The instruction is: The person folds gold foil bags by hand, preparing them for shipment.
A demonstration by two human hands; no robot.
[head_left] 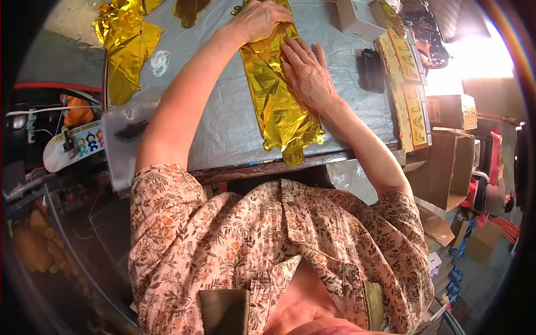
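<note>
A folded gold foil balloon lies lengthwise on the grey-covered table, its scalloped end and small tab near the front edge. Curled around the far part of the foil is my left hand, its fingers bent and closed on it. My right hand rests flat on the balloon's right side, with fingers stretched toward the far end. Creases and shiny wrinkles run across the foil. The balloon's far end is partly hidden by my left hand.
More gold foil hangs over the table's left edge, near a small clear plastic piece. On the right are a black object, a white box and yellow lettered packs. Cardboard boxes stand beyond the table.
</note>
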